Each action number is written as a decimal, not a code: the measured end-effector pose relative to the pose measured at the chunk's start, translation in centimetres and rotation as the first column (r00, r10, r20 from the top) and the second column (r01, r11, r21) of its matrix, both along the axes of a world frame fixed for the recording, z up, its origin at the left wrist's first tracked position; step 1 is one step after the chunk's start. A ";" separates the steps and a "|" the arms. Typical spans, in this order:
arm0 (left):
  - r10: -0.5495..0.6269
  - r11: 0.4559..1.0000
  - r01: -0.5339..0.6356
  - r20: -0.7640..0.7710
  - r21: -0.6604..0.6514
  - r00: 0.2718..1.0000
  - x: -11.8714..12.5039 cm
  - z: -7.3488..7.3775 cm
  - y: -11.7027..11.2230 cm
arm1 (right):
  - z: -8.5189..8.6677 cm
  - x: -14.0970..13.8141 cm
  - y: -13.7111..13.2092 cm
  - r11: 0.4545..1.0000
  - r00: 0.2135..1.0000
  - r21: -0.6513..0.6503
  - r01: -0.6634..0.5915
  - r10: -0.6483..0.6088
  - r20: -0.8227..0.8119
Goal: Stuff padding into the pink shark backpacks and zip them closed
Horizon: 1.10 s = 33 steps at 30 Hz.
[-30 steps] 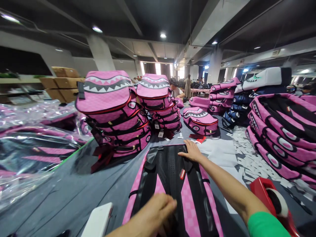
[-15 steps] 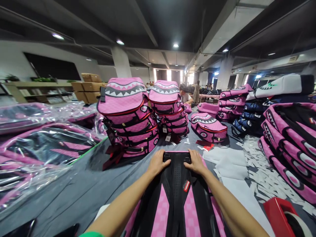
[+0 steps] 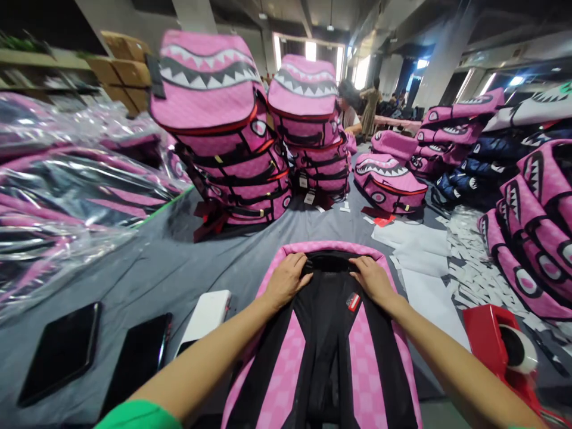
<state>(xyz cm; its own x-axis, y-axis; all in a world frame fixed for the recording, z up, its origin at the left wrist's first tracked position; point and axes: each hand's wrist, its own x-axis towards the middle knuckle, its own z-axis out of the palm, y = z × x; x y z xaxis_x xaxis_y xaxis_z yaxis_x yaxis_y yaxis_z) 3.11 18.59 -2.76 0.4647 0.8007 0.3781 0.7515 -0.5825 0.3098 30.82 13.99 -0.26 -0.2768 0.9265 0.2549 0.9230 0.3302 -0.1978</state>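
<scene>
On the grey table [image 3: 179, 268], a pink backpack [image 3: 286, 369] is laid straps-up and gripped at its top by the left hand [image 3: 286, 280] and right hand [image 3: 373, 280], fingers curled closed beside the black handle [image 3: 328, 262]; its contents are hidden

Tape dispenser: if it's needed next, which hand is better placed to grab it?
Likely the right. The dispenser sits by the right forearm, while the left hand would have to cross the backpack and the right hand.
</scene>
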 end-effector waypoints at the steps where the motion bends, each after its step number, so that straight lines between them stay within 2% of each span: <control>1: -0.006 0.999 0.005 -0.024 -0.051 1.000 0.2 0.0 0.7 | 0.2 0.1 0.7 0.996 0.999 -0.084 0.006 -0.003 0.032; 4: 0.024 0.983 -0.038 -0.081 -0.180 0.996 1.6 0.2 4.0 | 0.6 0.2 4.2 0.968 0.995 -0.248 0.046 -0.021 0.101; 6: 0.079 0.968 -0.101 -0.104 -0.231 0.992 2.8 0.7 6.1 | 0.5 0.0 6.7 0.962 0.992 -0.264 0.070 -0.040 0.120; 8: 0.121 0.950 -0.148 -0.111 -0.275 0.986 3.6 1.6 7.2 | 0.4 -0.3 8.4 0.963 0.986 -0.244 0.117 -0.083 0.143; 10: 0.141 0.936 -0.166 -0.104 -0.309 0.985 4.1 2.6 7.0 | 0.0 -0.8 9.1 0.965 0.977 -0.203 0.167 -0.134 0.166; 12: 0.148 0.918 -0.167 -0.078 -0.360 0.986 4.6 3.0 5.6 | -0.6 -1.3 9.2 0.966 0.968 -0.158 0.204 -0.175 0.180; 16: 0.096 0.876 -0.134 -0.103 -0.464 0.990 6.9 2.0 2.4 | -1.3 -2.1 9.1 0.966 0.956 -0.093 0.241 -0.220 0.192; 18: 0.083 0.896 -0.139 -0.150 -0.421 0.985 8.0 1.1 1.6 | -1.0 -2.1 8.9 0.972 0.959 -0.076 0.224 -0.206 0.195; 22: 0.172 0.934 -0.205 -0.134 -0.294 0.976 8.5 -0.3 1.6 | 1.4 -0.4 8.9 0.987 0.969 -0.035 0.159 -0.149 0.197; 26: 0.236 0.954 -0.247 -0.084 -0.166 0.968 8.0 -1.5 1.7 | 3.2 2.3 11.6 0.969 0.955 -0.087 0.232 -0.210 0.211; 30: 0.293 0.947 -0.301 -0.081 -0.112 0.953 8.1 -2.0 2.8 | 2.7 3.1 15.9 0.932 0.939 -0.204 0.301 -0.252 0.236; 33: 0.345 0.925 -0.355 -0.088 -0.133 0.934 8.4 -1.8 4.1 | 2.4 2.1 16.9 0.927 0.930 -0.183 0.327 -0.281 0.238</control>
